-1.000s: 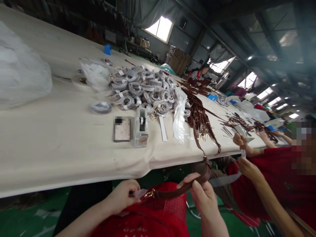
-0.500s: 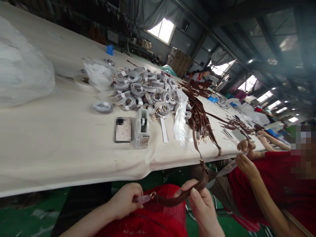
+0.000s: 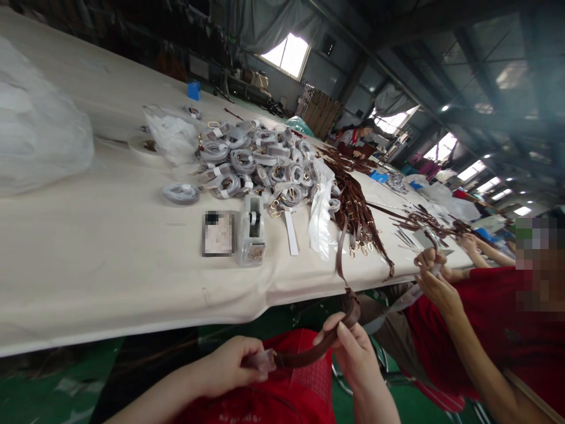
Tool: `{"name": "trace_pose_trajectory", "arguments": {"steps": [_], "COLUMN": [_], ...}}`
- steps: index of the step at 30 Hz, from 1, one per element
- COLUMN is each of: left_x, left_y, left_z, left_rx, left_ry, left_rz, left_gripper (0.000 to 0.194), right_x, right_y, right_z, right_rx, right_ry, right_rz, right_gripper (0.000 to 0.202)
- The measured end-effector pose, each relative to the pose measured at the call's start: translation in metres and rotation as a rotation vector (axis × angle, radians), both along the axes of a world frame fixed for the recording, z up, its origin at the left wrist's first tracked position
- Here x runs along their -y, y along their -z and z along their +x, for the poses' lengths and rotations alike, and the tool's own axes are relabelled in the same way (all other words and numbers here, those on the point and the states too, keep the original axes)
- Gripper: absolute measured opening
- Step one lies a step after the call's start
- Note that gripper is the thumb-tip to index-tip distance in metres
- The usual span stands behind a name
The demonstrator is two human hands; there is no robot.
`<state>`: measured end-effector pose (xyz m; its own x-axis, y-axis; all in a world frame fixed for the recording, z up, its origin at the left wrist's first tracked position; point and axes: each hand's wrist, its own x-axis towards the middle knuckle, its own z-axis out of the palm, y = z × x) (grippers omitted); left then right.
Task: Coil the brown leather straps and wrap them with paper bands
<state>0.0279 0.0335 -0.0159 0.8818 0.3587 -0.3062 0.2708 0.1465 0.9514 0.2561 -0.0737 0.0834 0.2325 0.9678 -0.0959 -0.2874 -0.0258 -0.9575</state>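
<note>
A brown strap [image 3: 304,357] stretches between my hands above my lap, and its far part runs up onto the table. My left hand [image 3: 236,362] is closed on a clear plastic sleeve [image 3: 265,360], which covers the strap's left end. My right hand [image 3: 351,347] pinches the strap between thumb and fingers. On the table, brown straps with gold clasps [image 3: 357,212] hang toward the edge. Left of them lies a heap of coiled straps in clear plastic [image 3: 256,156].
A tape dispenser [image 3: 252,229] and a pixelated flat object [image 3: 218,234] lie near the table's edge [image 3: 132,324]. Large plastic bag [image 3: 39,123] at left. At right, a person in red [image 3: 477,330] works with both hands, close to my right side.
The plastic sleeve now covers the gold clasp at the strap's left end. My left hand has shifted slightly right, and the strap between my hands has moved a little left.
</note>
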Motion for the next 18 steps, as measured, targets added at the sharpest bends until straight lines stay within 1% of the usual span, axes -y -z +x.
{"name": "trace_pose_trajectory", "arguments": {"steps": [2, 5, 7, 9, 11, 14, 18], "left_x": [0.001, 0.000, -0.002, -0.004, -0.006, -0.006, -0.004], "left_y": [-0.001, -0.005, -0.009, -0.013, -0.016, -0.024, -0.038], "left_z": [0.002, 0.003, 0.001, -0.001, -0.001, 0.002, 0.009], "left_rx": [0.016, 0.058, 0.094, 0.116, 0.116, 0.100, 0.074], "left_ry": [0.023, 0.076, 0.119, 0.151, 0.157, 0.133, 0.103], "left_rz": [-0.094, -0.184, -0.209, -0.204, -0.165, -0.095, -0.057], "left_gripper": [0.021, 0.027, 0.039, 0.055, 0.066, 0.071, 0.072], "right_x": [-0.001, 0.000, 0.002, 0.004, 0.005, 0.002, -0.007], "right_y": [0.001, 0.003, 0.006, 0.008, 0.012, 0.016, 0.020], "right_z": [0.006, 0.015, 0.020, 0.025, 0.027, 0.022, 0.003], "right_rx": [-0.001, 0.047, 0.091, 0.135, 0.191, 0.300, 0.419], "right_ry": [-0.010, -0.019, -0.006, -0.002, -0.005, -0.037, -0.125], "right_rz": [-0.006, -0.018, -0.042, -0.047, -0.033, -0.021, 0.005], "right_gripper": [0.026, 0.026, 0.026, 0.027, 0.026, 0.024, 0.023]}}
